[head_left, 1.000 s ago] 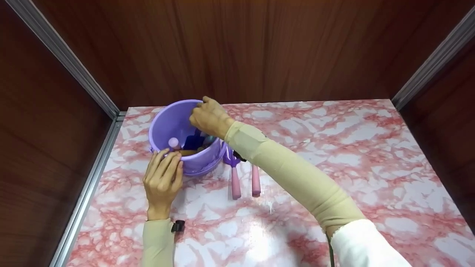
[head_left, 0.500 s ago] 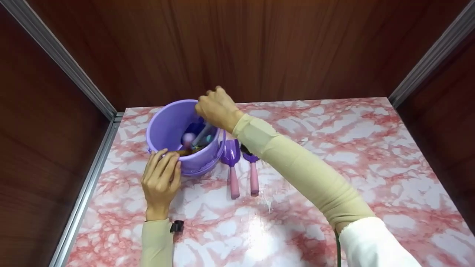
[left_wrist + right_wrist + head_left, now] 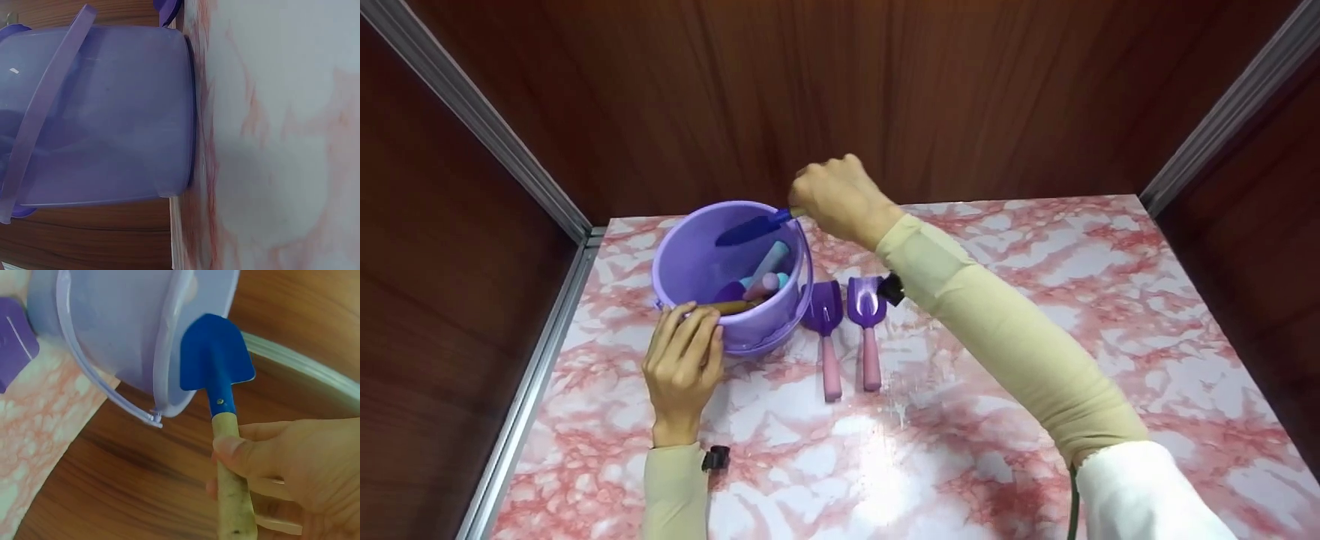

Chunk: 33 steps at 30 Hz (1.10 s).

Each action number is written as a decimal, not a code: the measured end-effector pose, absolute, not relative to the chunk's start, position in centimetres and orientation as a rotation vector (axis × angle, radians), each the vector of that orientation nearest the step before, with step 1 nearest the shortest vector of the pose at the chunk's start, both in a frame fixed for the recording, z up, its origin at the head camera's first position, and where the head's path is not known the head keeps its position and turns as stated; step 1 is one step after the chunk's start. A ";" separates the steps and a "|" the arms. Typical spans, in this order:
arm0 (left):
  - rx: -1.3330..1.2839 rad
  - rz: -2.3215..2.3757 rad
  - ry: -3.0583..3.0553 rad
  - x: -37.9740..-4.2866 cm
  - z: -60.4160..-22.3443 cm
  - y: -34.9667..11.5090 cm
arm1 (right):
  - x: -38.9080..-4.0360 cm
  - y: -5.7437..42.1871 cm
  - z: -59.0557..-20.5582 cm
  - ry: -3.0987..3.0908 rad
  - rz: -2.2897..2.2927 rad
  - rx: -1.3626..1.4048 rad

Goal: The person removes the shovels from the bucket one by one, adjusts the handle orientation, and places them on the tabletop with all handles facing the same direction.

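My right hand (image 3: 840, 196) grips the wooden handle of a blue hand trowel (image 3: 216, 360), fingers and thumb around it. The trowel's blade slants over the far side of a purple bucket (image 3: 690, 259), inside the rim in the head view. At the bucket's near rim is my left hand (image 3: 682, 367), its fingertips over the edge and its thumb against the outside. Inside the bucket lie a teal handle (image 3: 769, 262), a pink handle (image 3: 762, 286) and a yellowish handle (image 3: 727, 307); their lower parts are hidden. The left wrist view shows the bucket's side but not the hand.
Right of the bucket, two purple scoops with pink handles lie side by side, a left scoop (image 3: 829, 337) and a right scoop (image 3: 869, 330). The bucket's own handle (image 3: 808, 270) hangs on that side. Brown wood panels (image 3: 885, 97) border the marbled table (image 3: 1035, 300).
My right hand has risen and moved right, drawing the blue trowel up out of the bucket's contents. Both scoops have come into fuller view. My left hand stays at the rim.
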State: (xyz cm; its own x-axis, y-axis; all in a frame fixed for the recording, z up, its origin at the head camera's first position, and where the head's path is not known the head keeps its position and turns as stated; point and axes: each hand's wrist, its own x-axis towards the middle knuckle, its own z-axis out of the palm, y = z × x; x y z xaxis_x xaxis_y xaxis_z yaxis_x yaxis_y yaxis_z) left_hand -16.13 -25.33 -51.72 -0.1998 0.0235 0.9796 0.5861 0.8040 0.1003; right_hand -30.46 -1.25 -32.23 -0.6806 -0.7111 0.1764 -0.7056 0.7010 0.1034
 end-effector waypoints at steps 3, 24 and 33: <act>-0.479 -0.558 -1.711 -16.1 -51.7 -25.4 | -30.6 0.2 -32.4 -2.737 0.119 1.152; -0.463 -0.581 -1.710 -15.9 -52.1 -25.8 | -27.0 9.7 -40.7 -2.748 1.716 0.741; -0.471 -0.585 -1.706 -16.2 -52.0 -25.6 | -25.4 12.3 -45.3 -2.740 1.931 0.411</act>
State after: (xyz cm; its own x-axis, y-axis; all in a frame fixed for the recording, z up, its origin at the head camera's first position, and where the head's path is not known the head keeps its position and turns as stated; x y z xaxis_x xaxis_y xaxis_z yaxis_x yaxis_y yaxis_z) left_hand -16.15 -25.61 -51.99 -0.2070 -0.0023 0.9783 0.5988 0.7905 0.1285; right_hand -25.44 12.28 -45.33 -0.9432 -0.3281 -0.0521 -0.0613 0.3260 -0.9434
